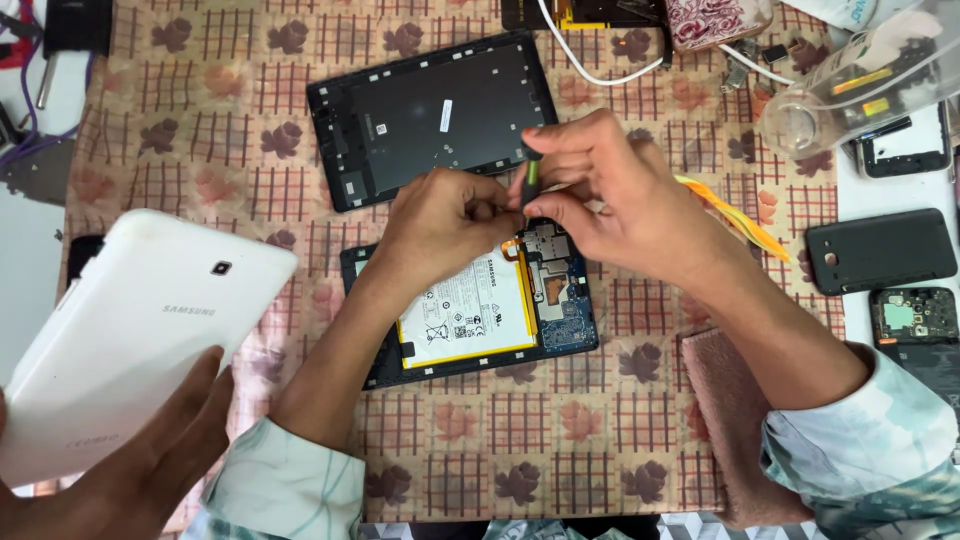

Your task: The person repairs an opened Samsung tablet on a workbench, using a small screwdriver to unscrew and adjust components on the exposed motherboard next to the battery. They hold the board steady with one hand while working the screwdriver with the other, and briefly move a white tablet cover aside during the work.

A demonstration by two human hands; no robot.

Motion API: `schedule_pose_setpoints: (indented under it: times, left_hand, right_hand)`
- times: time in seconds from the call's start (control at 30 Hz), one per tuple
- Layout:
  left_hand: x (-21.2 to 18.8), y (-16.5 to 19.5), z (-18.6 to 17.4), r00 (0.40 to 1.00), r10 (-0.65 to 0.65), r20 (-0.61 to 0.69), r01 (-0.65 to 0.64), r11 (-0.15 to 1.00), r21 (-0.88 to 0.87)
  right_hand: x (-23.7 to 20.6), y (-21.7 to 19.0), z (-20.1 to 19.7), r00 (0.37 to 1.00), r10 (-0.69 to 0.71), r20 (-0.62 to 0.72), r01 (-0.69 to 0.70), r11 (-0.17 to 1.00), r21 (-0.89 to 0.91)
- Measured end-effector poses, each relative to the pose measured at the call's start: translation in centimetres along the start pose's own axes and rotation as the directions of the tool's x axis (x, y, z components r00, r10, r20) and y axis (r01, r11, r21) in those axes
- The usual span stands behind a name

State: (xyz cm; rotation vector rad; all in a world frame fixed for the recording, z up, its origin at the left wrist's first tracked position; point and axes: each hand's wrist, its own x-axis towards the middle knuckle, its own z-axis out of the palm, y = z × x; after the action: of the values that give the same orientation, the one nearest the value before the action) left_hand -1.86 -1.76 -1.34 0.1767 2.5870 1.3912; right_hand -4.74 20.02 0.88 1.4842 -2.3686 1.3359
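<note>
Right hand (610,190) around slim green-black screwdriver (531,172)

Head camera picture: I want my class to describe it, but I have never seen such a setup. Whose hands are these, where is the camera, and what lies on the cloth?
There is one picture, from a camera on the person's head looking down. No machine is involved. The left hand and right hand meet above an opened tablet, whose battery and blue circuit board show. The right hand's grip is on a small tool with a green and black handle; what the left hand pinches is too small to tell. Behind lies a removed black back cover on the patterned cloth. At lower left, another person's hand holds a white tablet. Phone parts lie on the right.
</note>
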Motion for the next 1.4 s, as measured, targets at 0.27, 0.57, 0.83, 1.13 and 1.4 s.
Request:
schedule_pose_setpoints:
  times: [0.27,0.57,0.83,1.13,1.4]
  left_hand:
    - [-0.1,0.5,-0.3,0.999,0.034,0.0,-0.034,0.999,0.009]
    - [-0.1,0.3,-0.2,1.0,0.019,-0.011,-0.019,1.0,0.005]
    - [0.1,0.5,0.0,1.0,0.005,0.0,-0.005,1.0,0.009]
    - [-0.1,0.4,-0.3,1.0,0.01,-0.004,-0.01,1.0,0.027]
    - [-0.1,0.6,-0.3,1.0,0.022,-0.012,-0.022,0.999,0.034]
  right_hand:
    - [0.0,-0.5,-0.2,0.996,0.036,-0.086,-0.054,0.976,-0.212]
    - [0.2,-0.5,0.2,0.998,0.069,-0.009,-0.069,0.998,0.0]
    - [0.1,-0.9,-0.3,1.0,0.013,0.004,-0.012,0.989,-0.146]
    - [0.4,-1.0,0.5,0.995,0.069,-0.077,-0.083,0.974,-0.209]
    - [0.3,-1.1,-0.2,0.969,0.246,0.027,-0.247,0.956,0.156]
